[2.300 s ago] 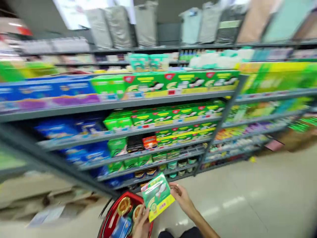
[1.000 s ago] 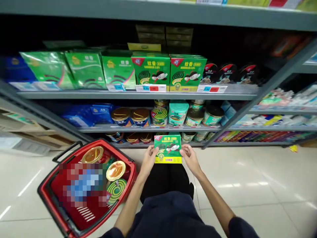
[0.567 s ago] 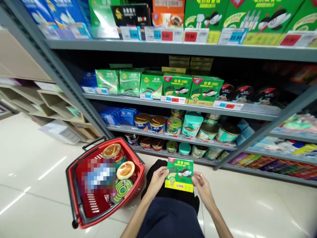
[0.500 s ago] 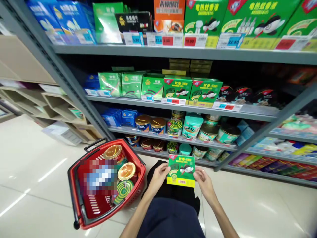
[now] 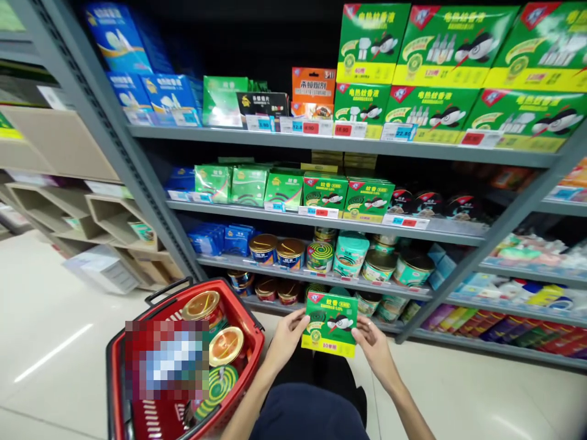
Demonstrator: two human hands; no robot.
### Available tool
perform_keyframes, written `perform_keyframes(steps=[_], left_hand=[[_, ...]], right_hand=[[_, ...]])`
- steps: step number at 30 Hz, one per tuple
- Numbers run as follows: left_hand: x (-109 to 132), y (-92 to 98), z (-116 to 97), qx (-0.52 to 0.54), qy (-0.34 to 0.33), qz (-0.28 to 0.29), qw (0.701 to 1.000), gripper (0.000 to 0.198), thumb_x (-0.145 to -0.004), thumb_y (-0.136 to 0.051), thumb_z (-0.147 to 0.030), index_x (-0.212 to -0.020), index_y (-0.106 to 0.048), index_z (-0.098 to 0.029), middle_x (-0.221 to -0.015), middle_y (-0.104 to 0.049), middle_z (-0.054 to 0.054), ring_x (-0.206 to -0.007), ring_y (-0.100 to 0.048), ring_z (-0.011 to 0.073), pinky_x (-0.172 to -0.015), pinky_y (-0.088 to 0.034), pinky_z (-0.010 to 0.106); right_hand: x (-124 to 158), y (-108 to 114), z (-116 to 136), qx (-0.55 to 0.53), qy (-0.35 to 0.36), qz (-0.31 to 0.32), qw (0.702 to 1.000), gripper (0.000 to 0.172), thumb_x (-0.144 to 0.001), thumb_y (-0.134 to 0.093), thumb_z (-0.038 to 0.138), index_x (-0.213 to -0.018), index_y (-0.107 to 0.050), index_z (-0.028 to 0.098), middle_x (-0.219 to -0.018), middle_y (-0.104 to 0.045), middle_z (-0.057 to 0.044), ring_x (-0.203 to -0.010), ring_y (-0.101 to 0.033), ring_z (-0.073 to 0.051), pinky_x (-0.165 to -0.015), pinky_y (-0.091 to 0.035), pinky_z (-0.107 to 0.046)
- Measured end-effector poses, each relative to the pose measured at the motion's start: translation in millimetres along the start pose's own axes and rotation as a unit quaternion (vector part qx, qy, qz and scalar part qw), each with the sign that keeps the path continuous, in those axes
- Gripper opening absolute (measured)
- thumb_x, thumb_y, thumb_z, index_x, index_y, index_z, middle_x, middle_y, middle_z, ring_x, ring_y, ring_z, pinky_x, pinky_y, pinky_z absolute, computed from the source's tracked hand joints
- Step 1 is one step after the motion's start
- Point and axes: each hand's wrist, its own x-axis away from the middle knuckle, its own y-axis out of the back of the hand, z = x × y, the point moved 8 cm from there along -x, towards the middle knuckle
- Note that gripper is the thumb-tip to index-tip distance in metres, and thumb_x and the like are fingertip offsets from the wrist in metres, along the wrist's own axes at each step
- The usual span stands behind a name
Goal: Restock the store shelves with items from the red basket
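Observation:
I hold a flat green and yellow box (image 5: 330,324) with a mosquito picture in front of me, face up, low before the store shelves. My left hand (image 5: 285,335) grips its left edge and my right hand (image 5: 372,343) grips its right edge. Matching green boxes (image 5: 348,197) stand on the middle shelf straight ahead. At my lower left a red shopping basket (image 5: 250,357) sits on the floor with round gold-lidded tins (image 5: 202,305) and a spiral-patterned tin (image 5: 219,382) inside.
Grey metal shelving (image 5: 321,143) fills the view with green boxes above, round tins (image 5: 321,255) on the lower shelf and blue packs at left. A slanted grey upright (image 5: 114,146) stands left, another at right. Shiny tiled floor (image 5: 481,391) lies to the right.
The view has tilted up from the lower shelves to show higher ones. Both hands keep the green box, which sits a little lower in view; the basket has slid down-left in view.

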Motion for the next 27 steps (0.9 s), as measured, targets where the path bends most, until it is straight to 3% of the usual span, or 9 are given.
perform_keyframes(steps=[3, 9, 12, 16, 21, 27], left_hand=[[-3, 0.4, -21, -0.004, -0.014, -0.007, 1.000, 0.073, -0.080, -0.088, -0.068, -0.129, -0.079, -0.014, -0.126, -0.082, 0.017, -0.112, -0.080, 0.0329, -0.102, -0.065, 0.045], [-24, -4.5, -79, -0.013, -0.055, 0.000, 0.998, 0.067, -0.085, -0.086, -0.062, -0.134, -0.079, -0.017, -0.133, -0.080, 0.015, -0.113, -0.080, 0.0331, -0.110, -0.063, 0.050], [-33, -9.1, -96, -0.020, -0.084, 0.006, 0.996, 0.061, -0.087, -0.085, -0.059, -0.133, -0.081, -0.019, -0.140, -0.077, 0.014, -0.118, -0.078, 0.0335, -0.109, -0.063, 0.047], [-40, -12.7, -96, -0.040, -0.113, 0.005, 0.993, 0.055, -0.091, -0.083, -0.055, -0.134, -0.082, -0.022, -0.140, -0.077, 0.012, -0.122, -0.076, 0.0330, -0.108, -0.063, 0.041], [-52, -12.0, -81, -0.072, -0.100, 0.011, 0.992, 0.053, -0.095, -0.078, -0.055, -0.137, -0.080, -0.023, -0.143, -0.076, 0.012, -0.133, -0.072, 0.0359, -0.119, -0.057, 0.048], [-63, -19.8, -109, -0.113, -0.100, 0.025, 0.988, 0.048, -0.094, -0.079, -0.051, -0.134, -0.082, -0.026, -0.136, -0.079, 0.008, -0.127, -0.076, 0.0373, -0.120, -0.056, 0.053]], right_hand=[[-8, -4, 11, 0.003, 0.005, 0.006, 1.000, 0.057, -0.084, -0.089, 0.060, -0.124, -0.074, 0.022, -0.117, -0.080, -0.013, -0.106, -0.079, -0.029, -0.096, -0.066, -0.044], [-41, -13, 63, 0.028, 0.045, 0.010, 0.999, 0.061, -0.084, -0.088, 0.063, -0.127, -0.075, 0.022, -0.117, -0.081, -0.013, -0.106, -0.079, -0.029, -0.097, -0.067, -0.043], [-51, -13, 80, 0.055, 0.073, 0.019, 0.996, 0.057, -0.088, -0.085, 0.060, -0.130, -0.074, 0.023, -0.120, -0.081, -0.012, -0.106, -0.079, -0.028, -0.098, -0.066, -0.042], [-57, 0, 75, 0.084, 0.086, -0.008, 0.993, 0.054, -0.087, -0.086, 0.060, -0.127, -0.076, 0.025, -0.122, -0.081, -0.013, -0.105, -0.080, -0.030, -0.096, -0.068, -0.044], [-66, 9, 63, 0.096, 0.087, -0.029, 0.991, 0.053, -0.083, -0.086, 0.064, -0.118, -0.079, 0.024, -0.113, -0.083, -0.013, -0.098, -0.081, -0.032, -0.089, -0.071, -0.043], [-73, 4, 86, 0.119, 0.110, -0.017, 0.987, 0.047, -0.087, -0.085, 0.058, -0.120, -0.077, 0.025, -0.115, -0.083, -0.012, -0.098, -0.081, -0.030, -0.090, -0.070, -0.042]])
